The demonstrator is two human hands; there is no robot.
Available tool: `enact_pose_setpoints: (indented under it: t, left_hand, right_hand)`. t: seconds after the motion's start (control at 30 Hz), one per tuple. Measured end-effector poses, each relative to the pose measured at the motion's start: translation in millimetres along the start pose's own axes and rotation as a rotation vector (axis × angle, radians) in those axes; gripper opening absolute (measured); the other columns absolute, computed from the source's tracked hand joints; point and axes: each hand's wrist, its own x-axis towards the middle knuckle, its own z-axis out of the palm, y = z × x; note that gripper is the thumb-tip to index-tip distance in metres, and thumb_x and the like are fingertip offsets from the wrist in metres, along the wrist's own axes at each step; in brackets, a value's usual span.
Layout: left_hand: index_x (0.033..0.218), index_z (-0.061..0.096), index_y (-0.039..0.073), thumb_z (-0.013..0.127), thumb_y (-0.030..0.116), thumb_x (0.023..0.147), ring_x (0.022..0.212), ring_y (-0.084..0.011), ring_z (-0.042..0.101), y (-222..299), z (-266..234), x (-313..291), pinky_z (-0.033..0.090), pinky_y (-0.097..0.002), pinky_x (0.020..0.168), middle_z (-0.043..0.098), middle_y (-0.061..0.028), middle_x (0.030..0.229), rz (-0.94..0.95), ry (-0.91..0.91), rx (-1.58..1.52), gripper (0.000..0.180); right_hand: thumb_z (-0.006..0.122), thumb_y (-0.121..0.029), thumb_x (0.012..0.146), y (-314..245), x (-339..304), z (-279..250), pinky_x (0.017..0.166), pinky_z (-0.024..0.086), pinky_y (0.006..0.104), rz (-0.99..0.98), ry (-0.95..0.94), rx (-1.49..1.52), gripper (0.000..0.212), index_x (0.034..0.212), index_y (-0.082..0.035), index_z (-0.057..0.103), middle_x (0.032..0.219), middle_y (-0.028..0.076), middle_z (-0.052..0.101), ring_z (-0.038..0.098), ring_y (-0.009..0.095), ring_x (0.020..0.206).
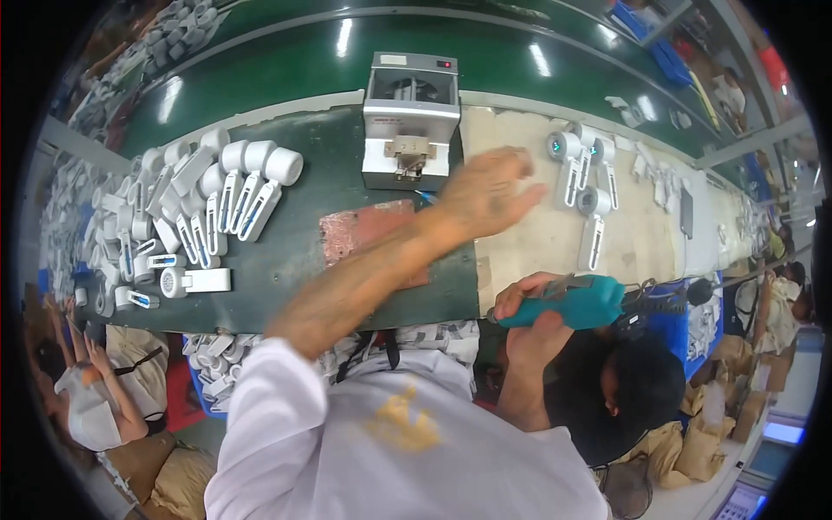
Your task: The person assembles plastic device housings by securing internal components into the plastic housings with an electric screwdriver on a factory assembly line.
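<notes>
My right hand [533, 334] is wrapped around a teal electric screwdriver [568, 303], held level at the front edge of the bench. My left hand [494, 195] reaches across to the right, above the beige part of the bench top. Its fingers are apart, and I see nothing in them. Just beyond its fingertips, several white handheld fans [592, 243] with slim handles lie on the beige surface, some showing lit displays. A silver screw feeder [412, 121] with a red light stands behind my left wrist. A worn red pad [347, 234] lies partly under my left forearm.
A heap of white handheld fans and fan parts [256, 165] covers the left of the bench. Small white parts [654, 173] lie at the far right. Behind the bench runs a green conveyor belt [295, 61]. A person in a black cap [637, 390] is close by my right arm.
</notes>
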Motion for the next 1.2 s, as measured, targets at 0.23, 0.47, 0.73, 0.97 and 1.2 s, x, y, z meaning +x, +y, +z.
enact_pose_setpoints:
  t: [0.23,0.47,0.73,0.97,1.2]
  left_hand:
    - [0.108,0.062,0.0,0.069,0.051,0.083,0.107,-0.0333,0.063,-36.1,135.2,96.3,0.05,-0.039,0.095,0.065,-0.0172,0.113,-0.176,0.031,0.173,0.056]
    - [0.1,0.063,0.005,0.07,0.04,0.084,0.103,-0.0333,0.062,-31.1,82.6,58.0,0.051,-0.0395,0.088,0.067,-0.0113,0.104,-0.23,0.129,0.026,0.039]
    - [0.094,0.066,0.007,0.071,0.025,0.087,0.094,-0.0324,0.063,-11.5,-32.3,-91.7,0.049,-0.0412,0.085,0.066,-0.0099,0.096,0.036,0.156,0.132,0.021]
    - [0.106,0.069,0.008,0.067,0.033,0.092,0.102,-0.0297,0.054,-47.3,-88.3,-155.5,0.042,-0.0409,0.093,0.059,-0.0089,0.104,-0.111,-0.002,0.228,0.029]
    - [0.119,0.066,0.012,0.066,0.04,0.091,0.107,-0.0265,0.055,-53.7,-79.1,-168.5,0.042,-0.0417,0.095,0.061,-0.0072,0.112,0.098,0.108,0.424,0.04]
  right_hand:
    - [0.075,-0.058,0.081,-10.8,-7.2,-13.4,0.056,0.048,0.0314,-0.051,0.07,-0.001,0.071,0.105,0.006,0.056,0.069,0.009,0.058,0.058,0.02,0.062]
    - [0.071,-0.058,0.085,-7.6,-3.1,-37.3,0.055,0.047,0.0308,-0.053,0.079,-0.042,0.069,0.104,0.007,0.057,0.069,0.01,0.058,0.059,0.02,0.061]
    - [0.068,-0.071,0.078,-2.5,22.2,-15.5,0.052,0.045,0.0298,-0.024,0.055,-0.137,0.082,0.105,0.005,0.055,0.066,0.009,0.056,0.056,0.019,0.057]
    - [0.06,-0.068,0.087,20.7,76.1,57.1,0.056,0.043,0.0299,-0.13,-0.128,0.083,0.073,0.107,0.002,0.055,0.067,0.005,0.05,0.051,0.017,0.06]
    - [0.064,-0.052,0.094,59.6,132.8,140.7,0.056,0.046,0.0269,-0.292,-0.228,-0.028,0.057,0.106,0.004,0.06,0.069,0.004,0.057,0.058,0.014,0.061]
